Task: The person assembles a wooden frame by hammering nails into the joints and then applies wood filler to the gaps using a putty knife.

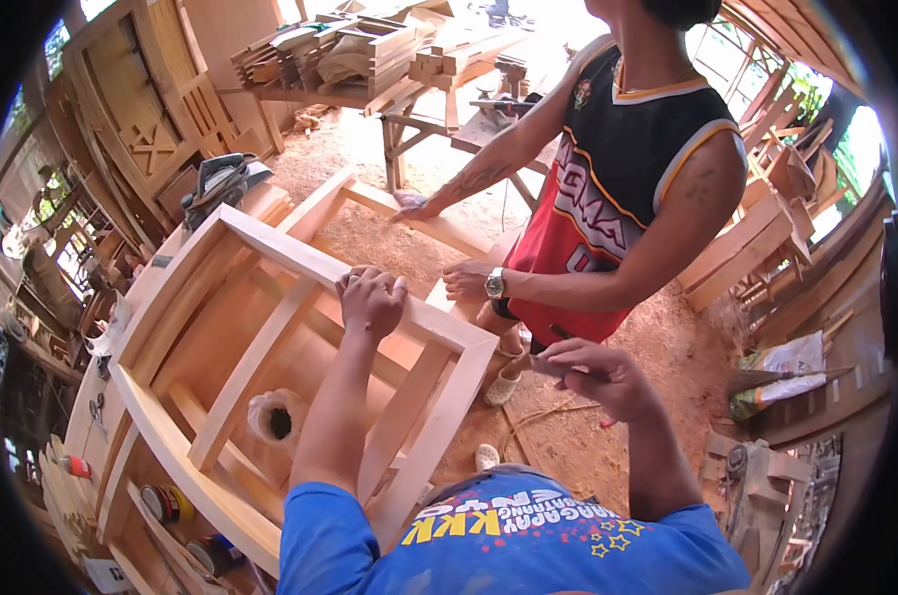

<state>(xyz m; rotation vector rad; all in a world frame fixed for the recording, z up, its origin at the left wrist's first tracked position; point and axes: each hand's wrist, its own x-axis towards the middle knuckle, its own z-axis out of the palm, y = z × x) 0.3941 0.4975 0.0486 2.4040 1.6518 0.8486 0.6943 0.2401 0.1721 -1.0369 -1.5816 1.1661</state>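
Curled over the top rail of a pale wooden frame (295, 260) is my left hand (372, 300), its fingers closed round the rail. To the right of the frame, in front of my body, my right hand (602, 379) is raised and pinches a small dark grey piece (553, 368), partly hidden by the fingers. The frame has slats and a curved lower rail, and stands tilted on the workbench. A pale round piece with a dark hole (278, 420) shows through it.
Across from me a person in a sleeveless jersey (657, 159) has both hands on another wooden frame (454, 233). A power tool (221, 183) lies behind my frame. Cans (168, 504) stand at lower left. Stacked wood (359, 59) lies on a back table; sawdust covers the floor.
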